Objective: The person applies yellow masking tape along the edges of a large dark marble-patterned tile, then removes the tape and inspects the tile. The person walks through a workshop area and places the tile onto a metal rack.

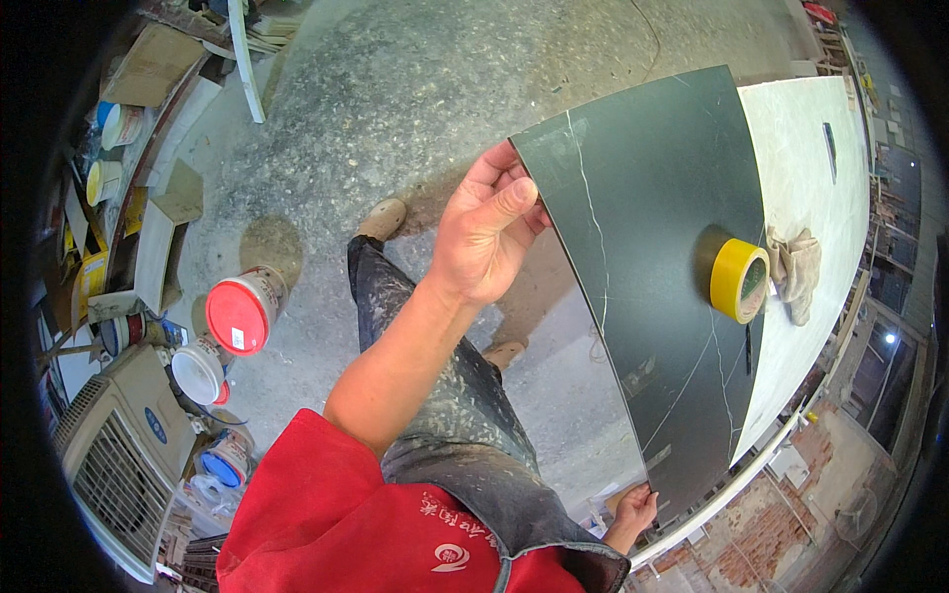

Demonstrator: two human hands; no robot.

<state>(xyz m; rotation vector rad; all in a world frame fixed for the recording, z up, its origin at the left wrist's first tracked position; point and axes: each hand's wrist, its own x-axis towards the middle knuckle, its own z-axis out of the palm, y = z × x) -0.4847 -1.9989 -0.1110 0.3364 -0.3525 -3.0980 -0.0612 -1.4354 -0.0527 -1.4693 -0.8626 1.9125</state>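
Note:
A dark green-black stone-look slab with white veins lies partly over a pale board, its long near edge facing me. My left hand is closed on the slab's far left corner, thumb on top and fingers beneath. Down by the lower corner, my right hand grips the same edge; part of its fingers is hidden under the slab. A roll of yellow tape rests on the slab. Beside it, on the right, lies a crumpled greyish work glove. A thin black stick-like thing is below the tape.
Another slim dark object lies on the pale board. To my left on the speckled floor stand a red-lidded bucket, a white-lidded bucket and a beige air cooler. Boards and boxes pile up behind them. My legs are beside the slab.

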